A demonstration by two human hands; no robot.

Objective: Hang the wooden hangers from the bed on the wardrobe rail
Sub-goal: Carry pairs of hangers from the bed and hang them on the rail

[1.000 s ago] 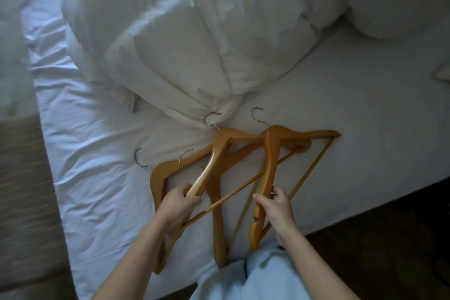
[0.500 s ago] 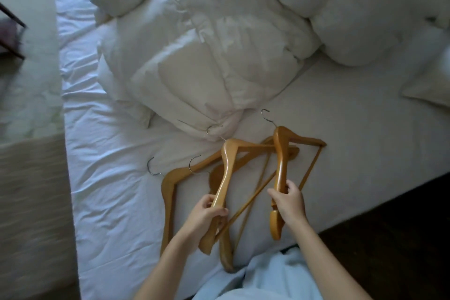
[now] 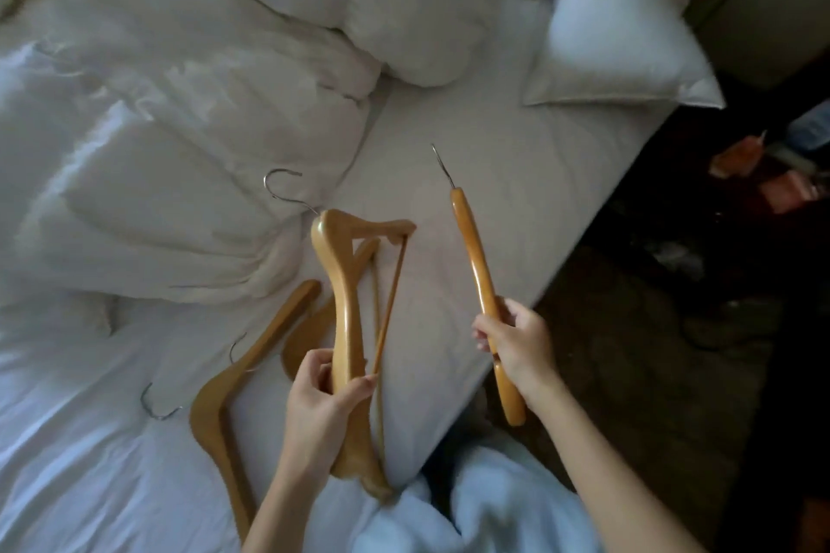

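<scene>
My left hand [image 3: 325,395] grips one wooden hanger [image 3: 341,287] by its arm and bar, lifted over the bed with its metal hook pointing up left. My right hand [image 3: 516,346] holds a second wooden hanger [image 3: 476,265] seen edge-on, raised above the bed's corner, hook pointing up. Two more wooden hangers lie on the white sheet: one [image 3: 224,395] at the lower left, another [image 3: 310,328] partly hidden behind my left hand and its hanger. No wardrobe rail is in view.
A rumpled white duvet [image 3: 179,148] fills the left of the bed, with pillows [image 3: 620,22] near the headboard. The bed's edge [image 3: 561,247] runs diagonally down to a dark floor at right, where small coloured items [image 3: 763,175] lie.
Both hands have lifted their hangers off the pile and moved them apart. The right one has swung out to the right and turned edge-on. The view has shifted right.
</scene>
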